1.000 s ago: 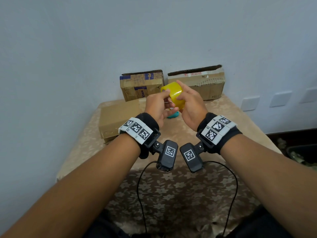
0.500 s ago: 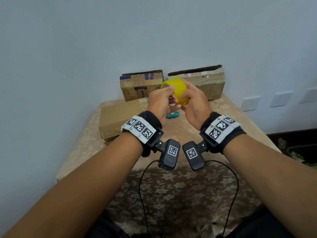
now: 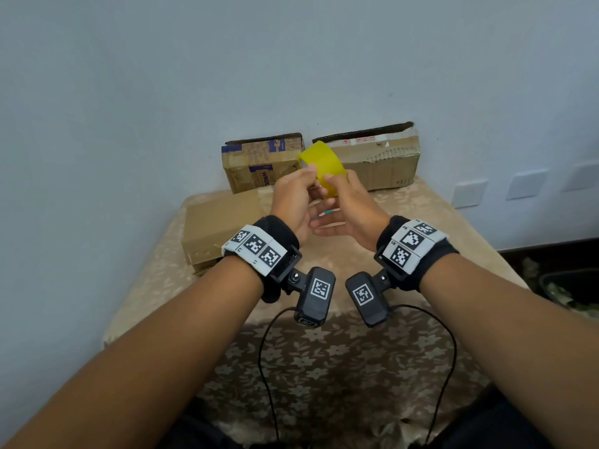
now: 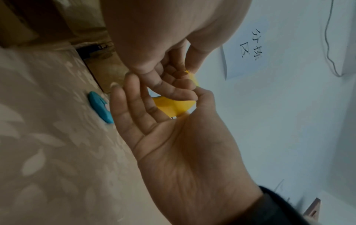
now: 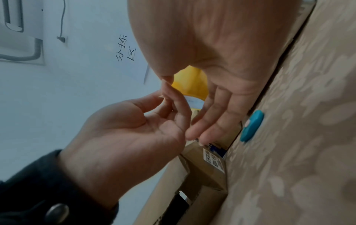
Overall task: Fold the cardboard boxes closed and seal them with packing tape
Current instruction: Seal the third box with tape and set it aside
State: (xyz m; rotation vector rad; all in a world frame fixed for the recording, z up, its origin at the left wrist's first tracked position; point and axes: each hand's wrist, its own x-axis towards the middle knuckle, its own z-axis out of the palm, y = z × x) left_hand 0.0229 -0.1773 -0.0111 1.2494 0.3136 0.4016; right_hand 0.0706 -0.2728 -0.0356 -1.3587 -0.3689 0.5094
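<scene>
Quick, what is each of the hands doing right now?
Left hand: pinches the yellow tape roll with thumb and fingertips.
Right hand: grips the same roll, other fingers straight.

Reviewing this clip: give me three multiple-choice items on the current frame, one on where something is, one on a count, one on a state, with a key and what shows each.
1. Where is the blue cutter?
A. On the tablecloth, below the hands
B. On top of a box
C. In the left hand

2. How many cardboard boxes are in the head view?
A. One
B. Three
C. Five

3. What is happening to the yellow tape roll?
A. It lies on the table
B. It is stuck on a box
C. It is held up in the air by both hands

Key:
1 A: the wrist views show it lying on the cloth.
2 B: a flat box at the left, a box with blue print and a long box at the wall.
3 C: the left hand and right hand pinch it above the table.
</scene>
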